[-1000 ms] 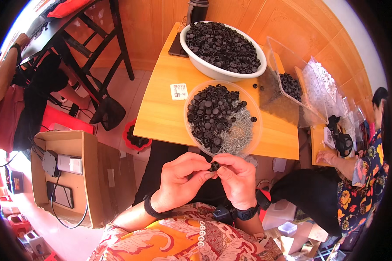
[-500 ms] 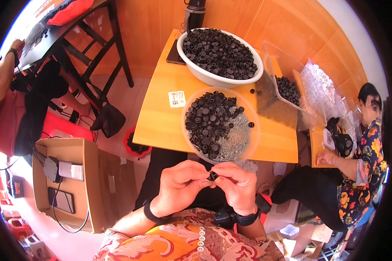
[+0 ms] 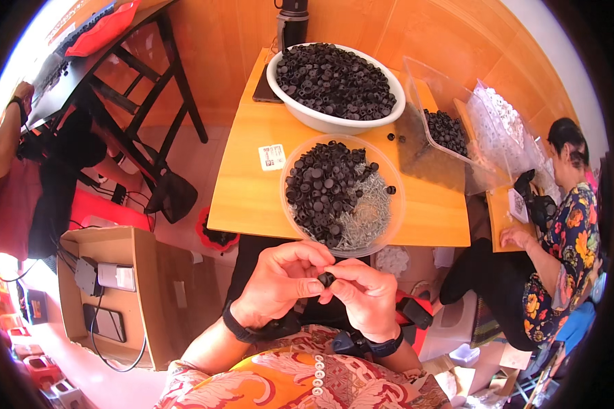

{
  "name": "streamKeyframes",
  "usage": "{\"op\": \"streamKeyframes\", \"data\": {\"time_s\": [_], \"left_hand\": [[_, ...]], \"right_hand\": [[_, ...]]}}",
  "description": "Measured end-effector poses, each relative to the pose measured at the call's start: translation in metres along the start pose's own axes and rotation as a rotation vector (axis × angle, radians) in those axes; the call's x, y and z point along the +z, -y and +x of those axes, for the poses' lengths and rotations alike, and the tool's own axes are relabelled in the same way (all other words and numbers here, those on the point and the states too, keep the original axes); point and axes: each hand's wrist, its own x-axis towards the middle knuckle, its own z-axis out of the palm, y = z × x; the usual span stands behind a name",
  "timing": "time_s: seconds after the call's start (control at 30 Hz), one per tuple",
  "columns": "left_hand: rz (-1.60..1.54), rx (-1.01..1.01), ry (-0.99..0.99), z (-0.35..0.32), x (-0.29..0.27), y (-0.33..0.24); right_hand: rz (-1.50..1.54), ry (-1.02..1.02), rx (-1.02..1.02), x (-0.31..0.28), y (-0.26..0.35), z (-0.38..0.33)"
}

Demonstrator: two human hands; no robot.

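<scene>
Between the fingertips of both hands is a small round black plastic cap (image 3: 327, 279), held just off the table's near edge. My left hand (image 3: 284, 278) pinches it from the left, and my right hand (image 3: 363, 290) grips it from the right with thumb and forefinger. Fingers hide part of it. Just beyond my hands stands a round clear tub (image 3: 288, 215), with black caps (image 3: 319, 194) heaped on its left and loose silver screws (image 3: 365, 221) on its right.
A white basin (image 3: 334, 126) full of black parts sits at the table's back. Right of it stands a clear box (image 3: 443, 153) with more parts. A cardboard box (image 3: 143, 300) holds electronics at left. One person (image 3: 566, 218) sits right; another person (image 3: 10, 184) works far left.
The whole view has shifted a little. Both hands still hold the black cap, which has turned slightly between the fingers. The person at right has leaned slightly.
</scene>
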Motion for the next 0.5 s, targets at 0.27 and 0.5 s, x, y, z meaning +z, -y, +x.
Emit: {"op": "streamKeyframes", "data": {"time_s": [0.27, 0.5], "left_hand": [[-0.129, -0.064, 0.014, -0.007, -0.01, 0.008], [-0.208, -0.038, 0.059, -0.006, -0.008, 0.012]], "right_hand": [[0.022, -0.006, -0.043, 0.002, 0.0, 0.0], [0.026, -0.037, -0.099, 0.006, 0.004, -0.002]]}}
